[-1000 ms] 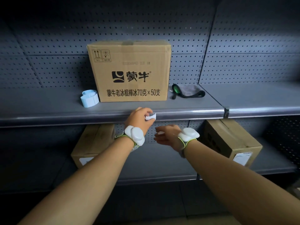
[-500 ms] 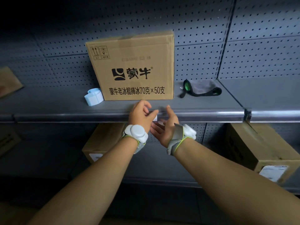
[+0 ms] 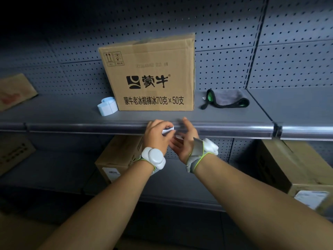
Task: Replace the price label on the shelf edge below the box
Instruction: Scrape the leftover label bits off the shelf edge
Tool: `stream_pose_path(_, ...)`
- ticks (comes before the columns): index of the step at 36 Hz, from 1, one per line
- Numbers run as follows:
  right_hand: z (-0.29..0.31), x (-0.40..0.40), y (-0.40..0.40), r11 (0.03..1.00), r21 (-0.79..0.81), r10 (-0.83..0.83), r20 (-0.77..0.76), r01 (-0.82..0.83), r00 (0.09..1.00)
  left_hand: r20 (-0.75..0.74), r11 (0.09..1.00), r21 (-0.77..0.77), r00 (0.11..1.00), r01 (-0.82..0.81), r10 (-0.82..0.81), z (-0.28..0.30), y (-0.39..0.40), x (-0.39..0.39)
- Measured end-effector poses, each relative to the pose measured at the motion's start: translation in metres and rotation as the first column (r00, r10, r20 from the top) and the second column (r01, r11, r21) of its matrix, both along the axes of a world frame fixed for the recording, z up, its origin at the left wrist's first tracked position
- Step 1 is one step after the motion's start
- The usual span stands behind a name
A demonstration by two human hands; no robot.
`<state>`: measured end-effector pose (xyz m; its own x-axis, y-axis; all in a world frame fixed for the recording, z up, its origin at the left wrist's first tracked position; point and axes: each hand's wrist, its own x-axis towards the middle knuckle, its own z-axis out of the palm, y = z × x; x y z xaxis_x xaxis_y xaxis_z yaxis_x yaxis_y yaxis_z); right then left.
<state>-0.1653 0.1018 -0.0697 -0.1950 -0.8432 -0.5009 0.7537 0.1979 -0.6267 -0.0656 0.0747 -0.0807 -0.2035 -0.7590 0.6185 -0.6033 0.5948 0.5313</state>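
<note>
White paper, the price label (image 3: 168,131), is pinched in your left hand (image 3: 157,136), right in front of the shelf edge (image 3: 225,129) and just below the box (image 3: 151,73). The edge strip runs long from side to side, so the label should lie flat along it; your right hand (image 3: 184,139) is spread wide and holds nothing, just beside the label. The label roll (image 3: 107,106) and grey cloth (image 3: 227,99) sit back on the shelf, out of the way.
</note>
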Motion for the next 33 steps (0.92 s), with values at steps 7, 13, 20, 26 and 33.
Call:
stream_pose_path(7,0.003,0.001,0.003,1.0,-0.023,0.003,0.028,-0.002,1.0,-0.063,0.999,0.042,0.997,-0.03,0.033,0.005,0.004,-0.002)
stream_pose_path(13,0.006,0.002,0.006,0.999,-0.032,0.004,0.035,-0.003,0.999,-0.07,0.996,0.05,0.995,-0.072,0.076,0.007,0.004,-0.006)
stream_pose_path(20,0.006,0.002,0.01,0.999,-0.041,0.0,0.039,0.002,0.999,0.065,0.998,-0.025,0.997,-0.049,0.051,0.008,0.005,-0.006)
stream_pose_path(26,0.008,0.001,0.01,0.999,-0.046,0.002,0.042,0.0,0.999,0.28,0.998,-0.056,0.96,0.037,-0.02,0.014,-0.001,0.001)
stream_pose_path(33,0.004,-0.002,0.009,0.999,-0.042,0.021,0.015,-0.02,1.0,0.207,0.996,-0.046,0.976,0.077,-0.066,0.01,-0.006,0.019)
